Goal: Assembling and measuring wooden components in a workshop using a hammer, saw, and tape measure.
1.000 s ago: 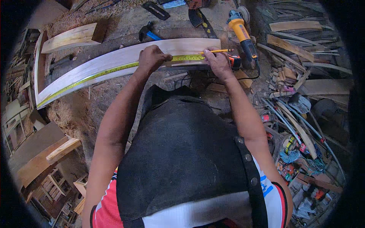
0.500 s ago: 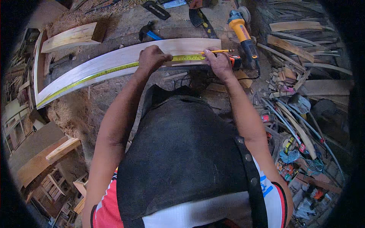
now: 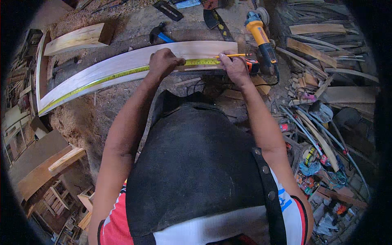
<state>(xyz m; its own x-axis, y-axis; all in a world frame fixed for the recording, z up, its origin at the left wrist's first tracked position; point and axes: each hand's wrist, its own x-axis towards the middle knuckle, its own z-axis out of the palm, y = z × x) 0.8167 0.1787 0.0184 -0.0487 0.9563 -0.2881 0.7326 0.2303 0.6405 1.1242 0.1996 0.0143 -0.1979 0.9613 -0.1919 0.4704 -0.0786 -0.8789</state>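
A long pale wooden board (image 3: pixel 200 47) lies across the bench in front of me. Along its near side stretches the yellow blade of a tape measure (image 3: pixel 201 61), from the far left tip to its orange-and-black case (image 3: pixel 253 65) at the right end. My left hand (image 3: pixel 162 62) is closed over the blade near the middle of the board, with the thumb pointing right. At the board's right end, my right hand (image 3: pixel 234 68) grips a yellow pencil (image 3: pixel 239 55), which lies nearly level across the fingertips. This hand also rests at the blade, partly covering it and the case.
Past the board's right end lies a yellow angle grinder (image 3: pixel 258 33) with its cord. Behind the board are a blue-handled hammer (image 3: pixel 165 37) and a dark slotted plate (image 3: pixel 168 11). Wood offcuts (image 3: pixel 308 83) and clutter pile up at the right. A wood block (image 3: pixel 75 38) sits far left.
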